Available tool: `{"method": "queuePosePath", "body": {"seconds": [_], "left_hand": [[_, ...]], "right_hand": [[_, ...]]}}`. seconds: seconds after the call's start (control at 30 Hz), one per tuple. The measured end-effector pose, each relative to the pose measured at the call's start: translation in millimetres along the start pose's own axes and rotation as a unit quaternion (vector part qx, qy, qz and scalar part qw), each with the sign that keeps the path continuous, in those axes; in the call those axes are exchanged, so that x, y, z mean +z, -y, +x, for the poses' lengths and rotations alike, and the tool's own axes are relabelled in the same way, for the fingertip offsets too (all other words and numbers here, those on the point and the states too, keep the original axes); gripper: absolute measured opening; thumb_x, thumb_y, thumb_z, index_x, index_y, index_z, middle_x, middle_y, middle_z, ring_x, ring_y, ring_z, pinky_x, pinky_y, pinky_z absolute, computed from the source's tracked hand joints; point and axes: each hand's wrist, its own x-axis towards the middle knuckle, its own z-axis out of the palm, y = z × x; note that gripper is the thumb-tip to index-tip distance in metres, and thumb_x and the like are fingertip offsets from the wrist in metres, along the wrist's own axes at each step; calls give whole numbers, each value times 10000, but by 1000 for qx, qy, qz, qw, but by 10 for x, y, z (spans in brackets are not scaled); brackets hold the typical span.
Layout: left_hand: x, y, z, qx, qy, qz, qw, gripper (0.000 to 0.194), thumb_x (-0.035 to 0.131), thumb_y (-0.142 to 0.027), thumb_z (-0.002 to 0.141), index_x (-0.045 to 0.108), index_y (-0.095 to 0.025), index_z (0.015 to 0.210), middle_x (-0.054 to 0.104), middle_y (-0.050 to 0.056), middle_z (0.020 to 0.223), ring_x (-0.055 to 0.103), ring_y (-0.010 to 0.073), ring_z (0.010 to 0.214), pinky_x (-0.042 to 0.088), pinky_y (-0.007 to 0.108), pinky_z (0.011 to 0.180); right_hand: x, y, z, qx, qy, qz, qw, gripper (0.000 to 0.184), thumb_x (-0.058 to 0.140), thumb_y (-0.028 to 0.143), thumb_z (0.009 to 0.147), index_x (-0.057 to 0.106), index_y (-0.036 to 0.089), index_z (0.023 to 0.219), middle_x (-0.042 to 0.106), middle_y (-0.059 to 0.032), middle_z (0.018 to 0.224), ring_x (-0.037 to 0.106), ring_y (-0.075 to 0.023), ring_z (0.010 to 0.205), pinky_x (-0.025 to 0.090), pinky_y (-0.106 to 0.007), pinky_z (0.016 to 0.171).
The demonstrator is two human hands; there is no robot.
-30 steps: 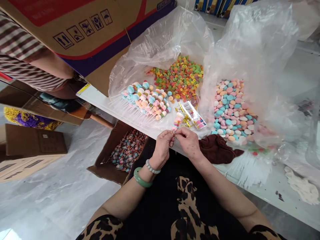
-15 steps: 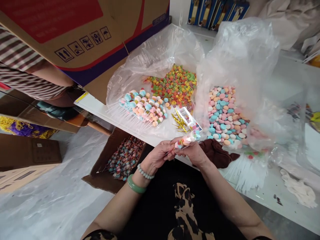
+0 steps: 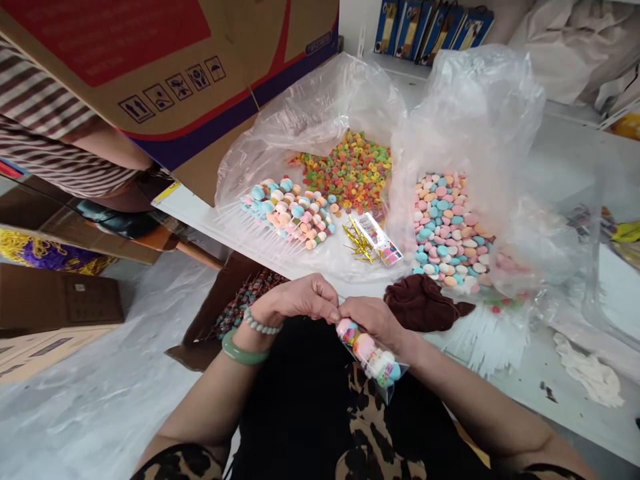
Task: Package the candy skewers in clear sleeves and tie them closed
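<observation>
A marshmallow candy skewer [image 3: 369,352] in a clear printed wrapper hangs below my right hand [image 3: 374,321], tilted down to the right. My right hand is closed around its upper end. At that same end, the fingertips of my left hand [image 3: 309,299] are pinched together, touching the right thumb; what lies between them is hidden. On the table ahead are gold twist ties [image 3: 359,241] and a stack of printed wrappers [image 3: 378,239]. Left of these is a pile of unwrapped marshmallow skewers [image 3: 290,210] with white sticks.
Ring gummies [image 3: 350,170] and loose marshmallows [image 3: 445,227] lie on plastic bags. A brown cloth [image 3: 423,303] and white sticks [image 3: 493,340] lie at right. A box of wrapped skewers [image 3: 197,340] stands below left. A large carton [image 3: 200,113] hides part of another person [image 3: 65,133].
The wrapped skewer has swung from pointing up and away to pointing down towards my body. My left hand has lifted and now pinches at its upper end.
</observation>
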Motion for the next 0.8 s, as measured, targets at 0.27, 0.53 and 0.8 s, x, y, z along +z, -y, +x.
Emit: {"method": "queuePosePath", "body": {"seconds": [0.27, 0.53, 0.8], "left_hand": [[365, 153, 333, 177, -264, -196, 928, 437, 792, -524, 643, 600, -144, 544, 452, -24, 471, 303, 57, 457, 188, 228, 466], [444, 298, 451, 205, -277, -218, 913, 439, 741, -502, 733, 535, -157, 556, 448, -33, 491, 301, 67, 491, 199, 232, 493], [352, 319, 263, 135, -142, -161, 967, 521, 756, -623, 631, 569, -152, 512, 425, -20, 471, 305, 78, 467, 189, 245, 481]], "right_hand": [[-89, 73, 312, 219, -189, 174, 941, 348, 651, 364, 804, 652, 199, 1110, 609, 1, 722, 513, -116, 557, 434, -251, 506], [128, -70, 273, 311, -262, 235, 883, 256, 719, 413, 719, 620, 186, 652, 484, 40, 486, 404, -93, 432, 287, -225, 404], [-66, 100, 20, 101, -132, -38, 985, 127, 540, 267, 887, 593, 213, 786, 644, -13, 688, 587, -143, 606, 472, -262, 604]]}}
